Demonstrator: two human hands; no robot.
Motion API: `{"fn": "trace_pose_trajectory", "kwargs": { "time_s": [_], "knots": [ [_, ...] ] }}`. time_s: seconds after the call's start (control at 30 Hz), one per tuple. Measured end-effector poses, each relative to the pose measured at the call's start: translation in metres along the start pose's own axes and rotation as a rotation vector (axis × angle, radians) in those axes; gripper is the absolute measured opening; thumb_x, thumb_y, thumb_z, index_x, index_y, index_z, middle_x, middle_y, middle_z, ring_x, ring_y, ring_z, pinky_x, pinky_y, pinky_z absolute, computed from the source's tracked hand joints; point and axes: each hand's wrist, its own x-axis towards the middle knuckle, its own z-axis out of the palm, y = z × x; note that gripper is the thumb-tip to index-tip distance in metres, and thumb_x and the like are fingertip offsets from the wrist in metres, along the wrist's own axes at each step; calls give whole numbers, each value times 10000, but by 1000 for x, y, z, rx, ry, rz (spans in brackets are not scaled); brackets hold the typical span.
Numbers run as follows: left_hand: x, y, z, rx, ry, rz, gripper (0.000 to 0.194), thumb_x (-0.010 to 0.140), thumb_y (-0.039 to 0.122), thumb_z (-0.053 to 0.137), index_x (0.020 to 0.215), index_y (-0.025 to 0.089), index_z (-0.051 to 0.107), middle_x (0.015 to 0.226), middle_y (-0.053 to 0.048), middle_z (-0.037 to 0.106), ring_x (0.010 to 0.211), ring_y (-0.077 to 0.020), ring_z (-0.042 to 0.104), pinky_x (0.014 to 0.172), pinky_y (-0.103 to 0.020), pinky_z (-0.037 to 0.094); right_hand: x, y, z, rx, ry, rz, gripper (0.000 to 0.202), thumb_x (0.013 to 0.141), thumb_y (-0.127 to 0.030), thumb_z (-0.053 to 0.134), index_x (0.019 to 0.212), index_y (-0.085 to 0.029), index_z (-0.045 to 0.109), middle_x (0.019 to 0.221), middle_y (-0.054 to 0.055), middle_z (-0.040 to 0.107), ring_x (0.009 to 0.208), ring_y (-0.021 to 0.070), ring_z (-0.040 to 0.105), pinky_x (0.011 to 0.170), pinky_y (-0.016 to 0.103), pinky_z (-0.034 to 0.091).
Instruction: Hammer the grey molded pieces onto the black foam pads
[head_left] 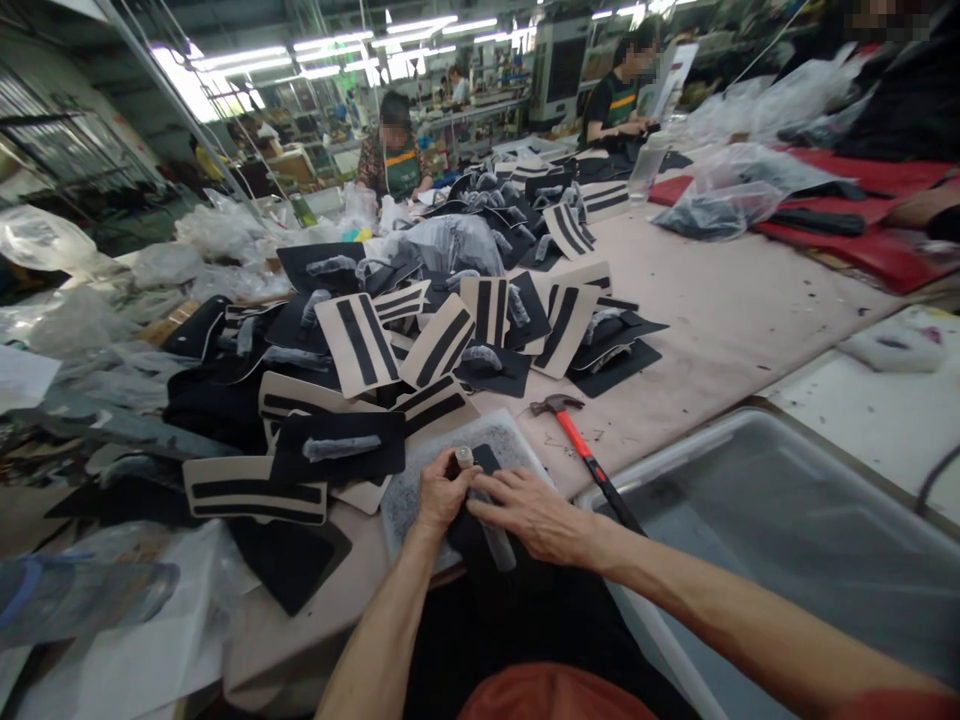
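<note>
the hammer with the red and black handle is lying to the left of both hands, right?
Wrong side: the hammer lies to the right of the left hand and right hand, as the head view shows. Its handle is indeed red and black.

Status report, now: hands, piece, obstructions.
Left hand, right hand both on wrapped strip. Strip over black panel. Hammer close by, right side; nothing seen blocking.

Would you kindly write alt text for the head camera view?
A person's left hand and right hand handle a translucent strip over a black panel. A red-and-black claw hammer lies to the right; black-and-beige panels are heaped beyond.
</note>
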Motion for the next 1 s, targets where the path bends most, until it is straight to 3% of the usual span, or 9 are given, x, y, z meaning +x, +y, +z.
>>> {"fn": "trace_pose_trajectory", "kwargs": {
  "time_s": [0.07, 0.17, 0.23, 0.37, 0.47, 0.63, 0.8, 0.9, 1.0],
  "knots": [
    [4, 2, 1, -107, 89, -84, 299, 652, 333, 809, 858, 180, 655, 795, -22, 735, 745, -183, 690, 705, -277, 538, 14, -11, -1, -31, -50, -120, 302, 844, -178, 559, 1142, -215, 587, 1313, 97, 512, 1082, 259, 476, 907, 404, 381],
    [14, 19, -10, -273, 305, -156, 327, 653, 360, 805, 815, 175, 591, 724, -11, 718, 674, -172, 694, 654, -265, 536, 27, -18, 1, -132, -76, -105, 117, 883, -211, 519, 951, -170, 605, 1103, 116, 575, 991, 258, 492, 860, 406, 384],
    [18, 46, -25, -339, 399, -84, 341, 665, 364, 804, 824, 169, 573, 715, -8, 715, 671, -177, 707, 677, -285, 556, 34, -20, -2, -201, -67, 22, 107, 867, -190, 512, 911, -144, 598, 993, 130, 585, 935, 266, 511, 802, 400, 388],
    [17, 112, -62, -209, 422, 200, 338, 675, 318, 829, 881, 152, 618, 809, -24, 741, 761, -181, 732, 779, -305, 579, 42, -25, -20, -164, -30, 414, 111, 888, -190, 476, 936, -146, 566, 875, 127, 623, 824, 267, 589, 714, 380, 393],
    [10, 129, -70, -119, 380, 250, 318, 692, 304, 820, 911, 155, 643, 830, -28, 748, 780, -180, 731, 781, -294, 581, 46, -30, -22, 19, -65, 595, 248, 925, -350, 513, 1076, -154, 529, 865, 104, 675, 805, 264, 656, 669, 343, 413],
    [6, 70, -41, -133, 165, 58, 279, 736, 304, 760, 963, 169, 668, 884, -52, 762, 833, -186, 718, 784, -287, 566, 44, -48, 10, 219, -94, 752, 320, 955, -405, 492, 1176, -174, 500, 1019, 103, 707, 904, 258, 696, 707, 324, 452],
    [13, 12, -14, -161, 98, -50, 319, 757, 314, 724, 1036, 184, 640, 952, -69, 766, 911, -208, 719, 811, -307, 559, 41, -58, 28, 371, -18, 771, 457, 970, -491, 447, 1279, -160, 510, 1061, 120, 707, 957, 267, 683, 796, 341, 463],
    [17, -2, -10, -118, 107, -30, 268, 792, 350, 702, 992, 184, 640, 968, -74, 761, 918, -208, 715, 821, -311, 553, 33, -43, 27, 443, 112, 756, 471, 988, -488, 404, 1308, -163, 522, 1131, 113, 677, 1009, 241, 654, 852, 327, 458],
    [20, -11, -10, -109, 117, -25, 289, 809, 385, 693, 1011, 186, 639, 981, -75, 758, 926, -207, 713, 848, -316, 546, 14, -4, 23, 301, 242, 865, 427, 993, -444, 402, 1264, -153, 555, 1157, 124, 640, 1016, 234, 620, 874, 323, 442]
  ]
}}
